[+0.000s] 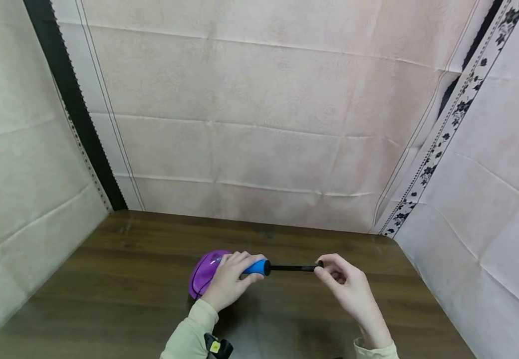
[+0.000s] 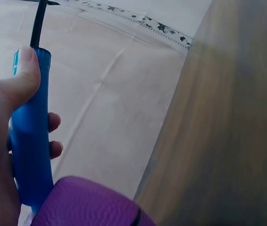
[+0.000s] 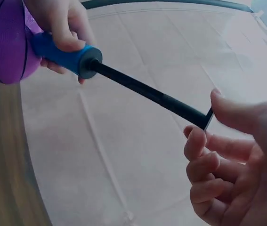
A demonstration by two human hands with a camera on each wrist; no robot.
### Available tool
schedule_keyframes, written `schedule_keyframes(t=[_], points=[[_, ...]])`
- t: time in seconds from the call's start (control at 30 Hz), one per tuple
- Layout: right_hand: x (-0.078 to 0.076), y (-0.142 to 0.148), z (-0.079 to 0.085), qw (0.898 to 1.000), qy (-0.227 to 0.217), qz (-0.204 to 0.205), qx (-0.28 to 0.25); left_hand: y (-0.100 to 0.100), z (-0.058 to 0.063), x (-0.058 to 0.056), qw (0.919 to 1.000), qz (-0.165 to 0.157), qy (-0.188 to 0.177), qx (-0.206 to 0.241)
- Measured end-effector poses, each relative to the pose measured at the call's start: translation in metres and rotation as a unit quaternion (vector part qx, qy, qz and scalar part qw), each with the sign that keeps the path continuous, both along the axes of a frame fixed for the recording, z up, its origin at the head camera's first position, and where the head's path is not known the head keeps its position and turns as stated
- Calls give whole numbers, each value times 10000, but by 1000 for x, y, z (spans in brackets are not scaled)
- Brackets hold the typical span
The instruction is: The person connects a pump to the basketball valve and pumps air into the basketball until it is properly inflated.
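Observation:
My left hand (image 1: 229, 285) grips the blue barrel of a small hand pump (image 1: 255, 268), fingers wrapped over it and thumb along it, as the left wrist view shows. The pump's black rod (image 3: 147, 92) stands drawn out of the barrel, pointing right. At the rod's far end, the thumb and fingers of my right hand (image 1: 349, 286) pinch the flat black handle (image 3: 209, 118). A purple ball with black lines (image 1: 203, 276) sits at the other end of the barrel, against my left hand, which partly hides it.
Under both hands lies a brown wood-grain table (image 1: 107, 299). Pale creased cloth (image 1: 259, 99) hangs behind it and along both sides, with a black strip (image 1: 80, 109) at the left corner and a floral border (image 1: 439, 144) at the right.

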State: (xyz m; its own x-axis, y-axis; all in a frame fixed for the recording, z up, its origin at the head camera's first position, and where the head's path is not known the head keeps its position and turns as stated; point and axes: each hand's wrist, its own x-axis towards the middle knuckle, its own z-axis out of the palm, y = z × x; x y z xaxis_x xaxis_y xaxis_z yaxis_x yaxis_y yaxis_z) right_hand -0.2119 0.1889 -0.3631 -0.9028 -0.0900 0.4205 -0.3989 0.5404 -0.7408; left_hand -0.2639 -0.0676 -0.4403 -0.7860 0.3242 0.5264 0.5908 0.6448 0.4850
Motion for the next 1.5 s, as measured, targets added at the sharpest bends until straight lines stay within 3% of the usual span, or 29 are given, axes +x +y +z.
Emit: schedule_keyframes(t=[0.13,0.37,0.57,0.77,0.87,1.03,1.17,1.37,1.5], points=[[-7,-18,-12,9988,289,231,319,6,-1,4,9997,134,143,-111],[-10,-49,-28,9930,-434,296,1057,13,-4,8,9984,153,355,-401],[-14,-38,-32,9926,-592,615,862,11,-4,7,9987,-212,168,-436],[-10,-19,-25,9904,-617,764,973,13,-6,10,9967,-638,39,-495],[-6,-12,-15,9910,-765,610,918,10,-5,8,9976,-521,-20,-465],[1,3,0,9931,-1072,-6,481,-2,-4,3,9996,-72,-65,-274],[2,7,3,9930,-1168,-124,154,-9,-3,2,9998,-47,-115,-170],[-2,-6,-7,9938,-1061,329,-104,-5,-1,6,9995,-82,-32,-300],[-5,-20,-16,9885,-1264,809,163,5,0,10,9989,-175,59,-432]])
